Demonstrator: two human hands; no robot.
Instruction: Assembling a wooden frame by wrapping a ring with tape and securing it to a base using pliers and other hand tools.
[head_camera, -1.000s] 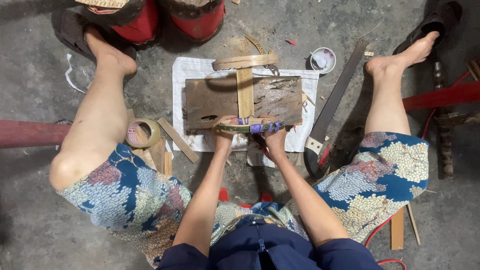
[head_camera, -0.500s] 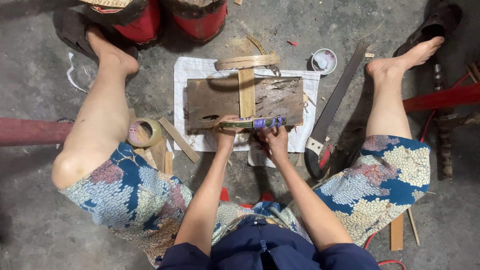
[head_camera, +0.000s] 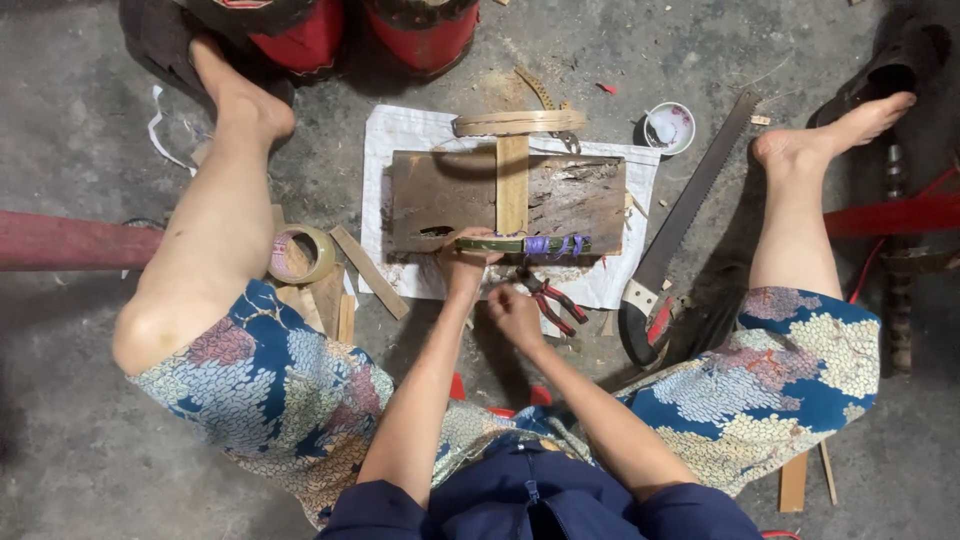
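Observation:
I sit on the floor with my legs spread around a dark wooden board that lies on a white sheet. A bamboo hoop frame rests on the board: a pale flat strip runs from a curved far rim to a green near rim bound with purple cord. My left hand grips the green rim at its left end. My right hand is off the hoop, fingers curled, right beside red-handled pliers; I cannot make out whether it holds anything.
A hand saw lies diagonally right of the board. A small white bowl stands behind it. A tape roll and wooden slats lie by my left knee. Two red buckets stand at the far edge, a red pipe at the left.
My right hand has left the purple binding on the green rim and drawn back toward my body, beside the pliers. My left hand has stayed on the rim.

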